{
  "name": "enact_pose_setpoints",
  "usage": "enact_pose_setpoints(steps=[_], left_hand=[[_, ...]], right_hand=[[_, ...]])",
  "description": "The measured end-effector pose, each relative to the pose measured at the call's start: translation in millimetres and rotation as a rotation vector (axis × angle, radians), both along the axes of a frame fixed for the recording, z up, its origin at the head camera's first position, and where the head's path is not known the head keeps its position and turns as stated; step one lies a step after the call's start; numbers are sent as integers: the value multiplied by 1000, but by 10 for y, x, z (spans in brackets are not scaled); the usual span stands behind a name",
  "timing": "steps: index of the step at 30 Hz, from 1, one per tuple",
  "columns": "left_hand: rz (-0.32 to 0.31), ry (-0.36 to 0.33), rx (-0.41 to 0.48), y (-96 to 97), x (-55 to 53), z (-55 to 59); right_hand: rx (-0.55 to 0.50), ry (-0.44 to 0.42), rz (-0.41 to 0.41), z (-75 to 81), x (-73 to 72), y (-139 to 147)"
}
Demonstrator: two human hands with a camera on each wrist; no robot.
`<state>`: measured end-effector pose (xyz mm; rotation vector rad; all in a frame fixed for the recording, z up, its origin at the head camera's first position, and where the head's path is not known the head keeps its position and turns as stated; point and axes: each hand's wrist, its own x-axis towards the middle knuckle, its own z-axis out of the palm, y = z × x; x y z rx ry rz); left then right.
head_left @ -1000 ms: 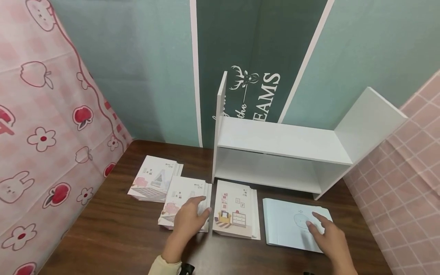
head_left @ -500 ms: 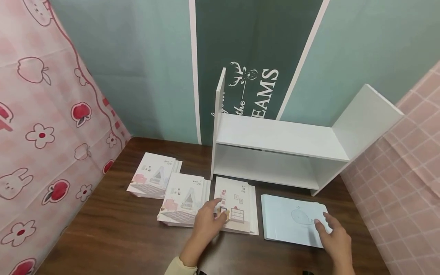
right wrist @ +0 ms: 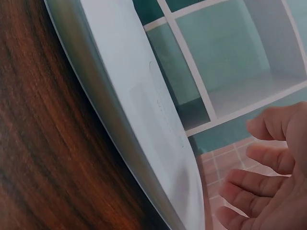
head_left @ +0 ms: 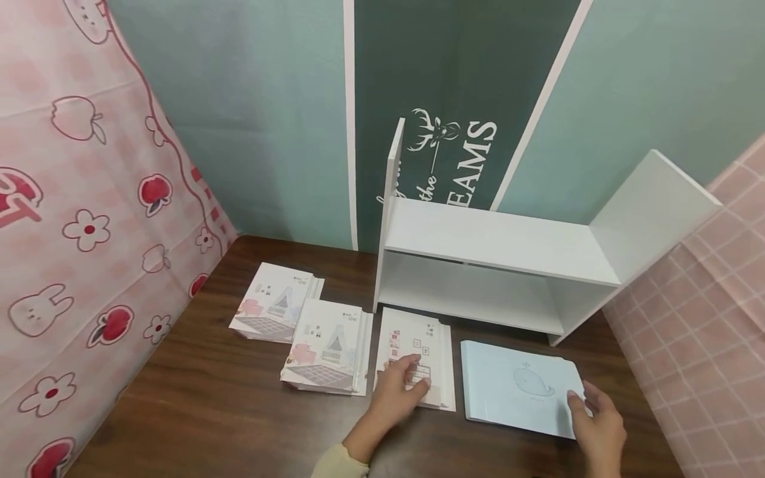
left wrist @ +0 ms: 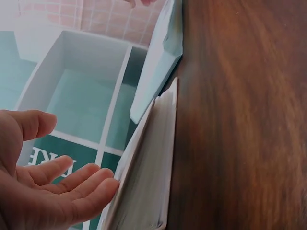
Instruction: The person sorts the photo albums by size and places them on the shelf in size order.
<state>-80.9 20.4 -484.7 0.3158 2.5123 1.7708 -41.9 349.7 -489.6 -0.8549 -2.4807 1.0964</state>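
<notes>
The right hand point(head_left: 599, 425) and left hand point(head_left: 396, 393), relaxed and empty, lay foremost, the former nearer the pale-blue notebook stack point(head_left: 508, 392), whose long axis ran leftward from it, near the table's point(head_left: 197, 425) right edge, before the shelf point(head_left: 496, 242).

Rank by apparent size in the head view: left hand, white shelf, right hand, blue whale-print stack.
1. White shelf, clearly largest
2. Blue whale-print stack
3. Left hand and right hand, both smaller than the stack; they look about alike, so not ranked against each other
</notes>
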Motion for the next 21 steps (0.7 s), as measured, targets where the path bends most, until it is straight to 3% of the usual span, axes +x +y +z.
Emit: enact_pose_setpoints(steps=[7, 15, 21], left_hand=[[-70, -160, 125, 146, -4, -19], [-183, -359, 250, 374, 29, -27], [-187, -392, 222, 521, 36, -59]], right_hand=[[-66, -11, -172, -85, -49, 131], [-167, -174, -187, -122, 43, 297], [-239, -256, -197, -140, 92, 391]])
